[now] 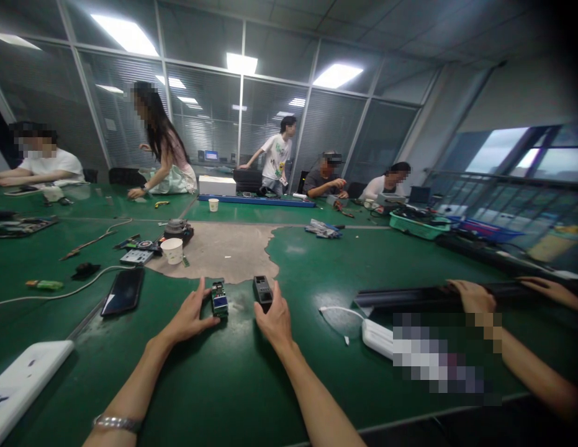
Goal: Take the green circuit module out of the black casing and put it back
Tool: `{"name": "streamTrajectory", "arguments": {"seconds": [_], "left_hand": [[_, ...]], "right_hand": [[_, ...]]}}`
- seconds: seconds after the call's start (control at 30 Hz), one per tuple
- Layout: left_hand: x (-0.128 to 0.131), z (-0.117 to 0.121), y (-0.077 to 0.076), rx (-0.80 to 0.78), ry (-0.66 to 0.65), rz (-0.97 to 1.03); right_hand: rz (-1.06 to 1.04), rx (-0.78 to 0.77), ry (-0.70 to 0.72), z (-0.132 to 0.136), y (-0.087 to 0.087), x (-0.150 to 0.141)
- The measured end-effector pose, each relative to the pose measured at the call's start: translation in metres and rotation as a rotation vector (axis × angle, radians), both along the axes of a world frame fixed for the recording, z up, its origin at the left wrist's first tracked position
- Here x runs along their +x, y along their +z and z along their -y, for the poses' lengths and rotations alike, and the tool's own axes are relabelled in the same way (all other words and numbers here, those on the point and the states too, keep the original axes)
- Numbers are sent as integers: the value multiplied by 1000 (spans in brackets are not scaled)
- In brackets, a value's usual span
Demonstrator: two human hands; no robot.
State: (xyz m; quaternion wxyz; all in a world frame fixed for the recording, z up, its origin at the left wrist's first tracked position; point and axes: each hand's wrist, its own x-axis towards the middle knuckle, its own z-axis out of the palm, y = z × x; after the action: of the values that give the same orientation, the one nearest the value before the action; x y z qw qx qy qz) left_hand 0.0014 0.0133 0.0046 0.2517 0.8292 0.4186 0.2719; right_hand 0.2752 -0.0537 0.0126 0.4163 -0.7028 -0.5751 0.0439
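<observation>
A small green circuit board (219,300) with a blue display-like part lies on the green table. My left hand (190,316) is beside it, fingers apart, with the thumb reaching its lower edge; whether it touches is hard to tell. To the right, my right hand (275,318) grips a dark grey plastic casing (261,292) between thumb and fingers. Openings show at the casing's far end. Some of its near end is hidden by the hand.
Left are a black phone (123,292), a paper cup (172,251) and a white power strip (28,385). A co-worker's hands rest by a long black bar (405,297) at right, near a white adapter (376,335). Gloves (323,228) lie farther back. Several people are around the table.
</observation>
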Motion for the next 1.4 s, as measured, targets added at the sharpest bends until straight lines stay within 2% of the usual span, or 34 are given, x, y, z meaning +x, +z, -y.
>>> {"name": "streamTrajectory", "arguments": {"seconds": [0.13, 0.23, 0.4, 0.53, 0.67, 0.8, 1.1, 1.4], "left_hand": [[-1, -2, -2, 11, -8, -3], [-2, -5, -7, 36, -19, -6], [-2, -9, -14, 73, -15, 29], [-1, -6, -13, 79, 15, 54], [0, -3, -10, 83, 16, 63], [-1, -3, -9, 87, 7, 61], [-3, -6, -13, 78, 3, 27], [-1, -6, -13, 91, 5, 19]], "right_hand": [[-65, -18, -4, 2, 7, -2], [-107, 22, 32, 2, 24, -11], [-142, 54, 201, 0, 56, -47], [-101, -36, 237, -1, 67, -79], [-30, -101, 216, 0, 68, -98], [39, -99, 217, 0, 62, -107], [133, -184, 247, 6, 39, -107], [42, -127, 245, -2, 39, -107]]}}
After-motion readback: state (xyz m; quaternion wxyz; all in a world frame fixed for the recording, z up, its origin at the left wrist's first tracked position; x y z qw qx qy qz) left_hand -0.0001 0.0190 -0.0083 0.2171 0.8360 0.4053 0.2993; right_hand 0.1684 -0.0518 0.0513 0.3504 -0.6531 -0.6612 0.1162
